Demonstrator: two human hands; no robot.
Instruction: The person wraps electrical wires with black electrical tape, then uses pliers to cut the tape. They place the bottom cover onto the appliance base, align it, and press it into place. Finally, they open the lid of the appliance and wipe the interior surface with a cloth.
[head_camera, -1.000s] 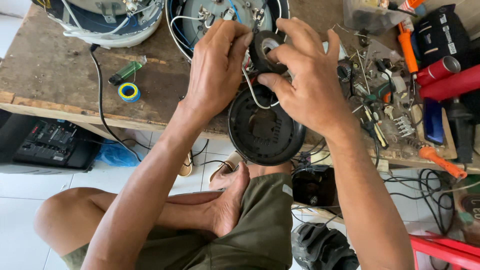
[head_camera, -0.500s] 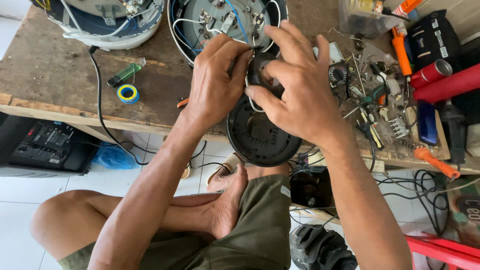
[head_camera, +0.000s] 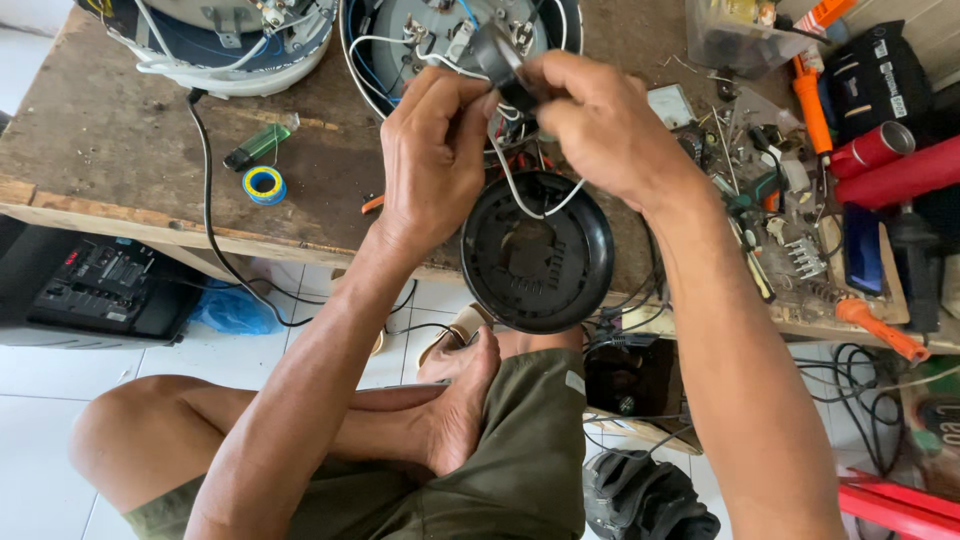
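Colour key. Round base plate (head_camera: 538, 255): matt black, with a white wire (head_camera: 520, 195) looped across it. Small part (head_camera: 500, 55) pinched between the hands: black with a pale grey sheen. Counter (head_camera: 120, 130): weathered brown wood, grey-stained. Tape roll (head_camera: 264, 184): blue ring with a yellow inner band. Lighter (head_camera: 258, 146): translucent green. Open appliance (head_camera: 440, 25): grey metal underside, black rim, blue and white leads. Second appliance (head_camera: 225, 40): white casing trailing a black cord (head_camera: 205, 210). Screwdriver handles (head_camera: 812, 100): orange. Cylinders (head_camera: 885, 160) at the right: red. Shorts (head_camera: 520, 460): olive green. Floor (head_camera: 40, 430): white tile with thin grey joints.
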